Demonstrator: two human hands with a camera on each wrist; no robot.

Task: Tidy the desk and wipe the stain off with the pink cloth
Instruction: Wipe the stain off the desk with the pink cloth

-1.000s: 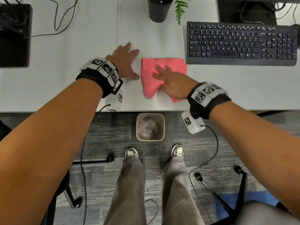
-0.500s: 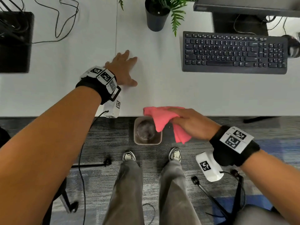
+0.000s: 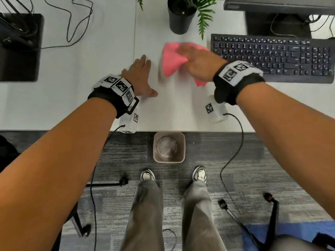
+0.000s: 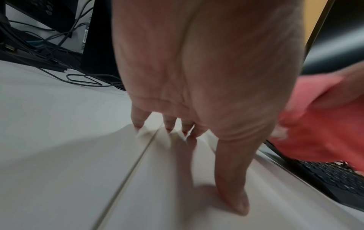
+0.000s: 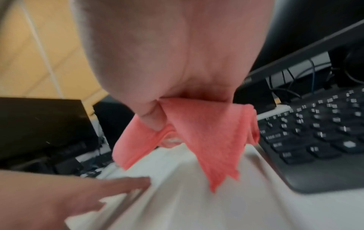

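Note:
My right hand point(image 3: 194, 59) grips the bunched pink cloth point(image 3: 172, 60) over the white desk point(image 3: 81, 91), just left of the keyboard. In the right wrist view the pink cloth point(image 5: 212, 140) hangs from my closed fingers, its corners dangling toward the desk. My left hand point(image 3: 140, 77) lies flat on the desk with fingers spread, left of the cloth. The left wrist view shows my left fingertips point(image 4: 169, 124) and thumb pressing on the desk, with the pink cloth point(image 4: 319, 129) at the right. No stain shows on the desk.
A black keyboard point(image 3: 272, 57) lies to the right of the cloth, below a monitor stand point(image 3: 275, 19). A potted plant point(image 3: 181, 15) stands behind the cloth. Cables point(image 3: 76, 20) and a black device point(image 3: 18, 46) sit at the far left. A waste bin point(image 3: 169, 147) stands on the floor under the desk's edge.
My right hand carried the cloth from beyond the desk's near edge, above the bin, back up onto the desk beside the keyboard. My left hand stayed flat in place.

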